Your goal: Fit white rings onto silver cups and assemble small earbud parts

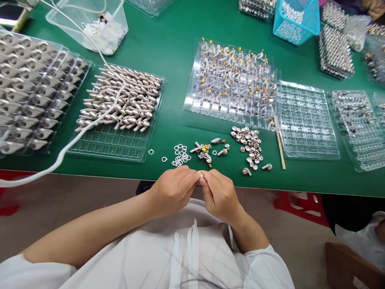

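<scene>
My left hand and my right hand meet at the near edge of the green table, fingers pinched together on a small white earbud part held between them. Just beyond my hands lie loose white rings, a few earbud shells with yellow tabs and a heap of small white caps.
A clear tray of finished white shells sits at left under a white cable. A tray of shells with yellow tabs lies ahead, an empty clear tray and a wooden stick at right. A blue basket stands far back.
</scene>
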`<action>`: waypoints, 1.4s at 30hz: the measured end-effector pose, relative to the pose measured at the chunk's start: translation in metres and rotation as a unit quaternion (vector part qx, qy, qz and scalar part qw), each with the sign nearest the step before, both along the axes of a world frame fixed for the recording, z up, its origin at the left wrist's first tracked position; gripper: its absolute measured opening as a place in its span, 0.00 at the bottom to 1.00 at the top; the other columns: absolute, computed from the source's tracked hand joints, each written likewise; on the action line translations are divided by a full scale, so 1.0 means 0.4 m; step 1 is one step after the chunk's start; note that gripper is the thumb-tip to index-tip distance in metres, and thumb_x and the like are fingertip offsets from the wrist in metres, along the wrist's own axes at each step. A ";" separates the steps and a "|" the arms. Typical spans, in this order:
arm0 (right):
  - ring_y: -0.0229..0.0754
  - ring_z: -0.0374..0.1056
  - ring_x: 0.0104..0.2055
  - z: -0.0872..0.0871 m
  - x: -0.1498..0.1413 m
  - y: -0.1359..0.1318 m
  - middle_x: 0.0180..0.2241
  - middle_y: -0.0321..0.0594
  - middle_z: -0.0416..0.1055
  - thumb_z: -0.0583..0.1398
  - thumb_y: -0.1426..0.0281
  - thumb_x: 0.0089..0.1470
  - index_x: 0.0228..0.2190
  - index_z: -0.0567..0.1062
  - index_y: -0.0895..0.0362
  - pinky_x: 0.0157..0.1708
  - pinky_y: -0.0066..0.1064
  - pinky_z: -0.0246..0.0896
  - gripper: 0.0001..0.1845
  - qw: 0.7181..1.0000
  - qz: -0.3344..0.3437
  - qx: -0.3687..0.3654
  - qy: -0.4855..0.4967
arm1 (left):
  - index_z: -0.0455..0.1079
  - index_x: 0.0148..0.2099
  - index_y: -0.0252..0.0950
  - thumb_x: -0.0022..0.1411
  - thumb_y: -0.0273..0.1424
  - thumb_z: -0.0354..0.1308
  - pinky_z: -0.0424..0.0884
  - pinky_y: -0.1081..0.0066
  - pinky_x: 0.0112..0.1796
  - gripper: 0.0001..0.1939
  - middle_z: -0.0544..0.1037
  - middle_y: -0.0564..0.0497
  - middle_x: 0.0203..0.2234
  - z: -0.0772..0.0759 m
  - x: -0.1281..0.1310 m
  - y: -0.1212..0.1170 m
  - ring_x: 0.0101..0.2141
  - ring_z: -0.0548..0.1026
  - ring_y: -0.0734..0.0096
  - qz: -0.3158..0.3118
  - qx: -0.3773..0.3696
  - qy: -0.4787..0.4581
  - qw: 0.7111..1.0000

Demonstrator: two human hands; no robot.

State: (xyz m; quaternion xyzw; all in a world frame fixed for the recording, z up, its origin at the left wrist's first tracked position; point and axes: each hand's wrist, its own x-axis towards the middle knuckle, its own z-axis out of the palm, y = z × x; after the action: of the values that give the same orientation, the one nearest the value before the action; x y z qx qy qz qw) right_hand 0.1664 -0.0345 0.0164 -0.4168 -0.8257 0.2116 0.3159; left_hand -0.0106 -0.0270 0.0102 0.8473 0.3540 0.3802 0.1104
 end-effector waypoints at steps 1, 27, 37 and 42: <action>0.41 0.67 0.29 -0.001 -0.001 -0.001 0.29 0.45 0.74 0.50 0.76 0.64 0.41 0.71 0.61 0.27 0.32 0.64 0.10 1.000 -0.002 0.002 -0.002 | 0.63 0.45 0.33 0.62 0.17 0.49 0.71 0.71 0.25 0.11 0.77 0.48 0.25 0.002 0.003 -0.001 0.23 0.70 0.71 0.003 0.005 0.002 1.000; 0.42 0.67 0.30 -0.016 -0.025 -0.003 0.30 0.46 0.73 0.50 0.76 0.64 0.43 0.71 0.63 0.28 0.33 0.65 0.11 0.999 -0.048 -0.007 0.016 | 0.65 0.44 0.31 0.61 0.15 0.50 0.73 0.71 0.25 0.11 0.79 0.47 0.25 -0.008 0.013 0.003 0.23 0.72 0.70 0.051 0.018 0.001 0.999; 0.41 0.67 0.34 0.003 0.001 0.007 0.35 0.46 0.73 0.52 0.75 0.63 0.50 0.70 0.62 0.33 0.35 0.69 0.15 0.996 -0.011 -0.073 0.054 | 0.72 0.41 0.32 0.63 0.20 0.57 0.73 0.76 0.30 0.06 0.80 0.50 0.27 0.006 0.014 0.012 0.25 0.75 0.75 0.056 -0.081 -0.097 0.990; 0.43 0.69 0.36 0.001 0.006 0.008 0.36 0.47 0.74 0.53 0.74 0.63 0.50 0.70 0.62 0.35 0.36 0.69 0.15 0.996 -0.004 -0.076 0.047 | 0.72 0.40 0.32 0.63 0.19 0.56 0.71 0.77 0.28 0.06 0.78 0.52 0.24 0.007 0.010 0.013 0.23 0.73 0.76 0.042 -0.092 -0.098 0.990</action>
State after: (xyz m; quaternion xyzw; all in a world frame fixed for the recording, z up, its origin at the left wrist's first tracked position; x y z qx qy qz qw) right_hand 0.1687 -0.0312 0.0170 -0.4321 -0.7900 0.2917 0.3227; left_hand -0.0065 -0.0220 0.0129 0.7764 0.4106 0.4315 0.2059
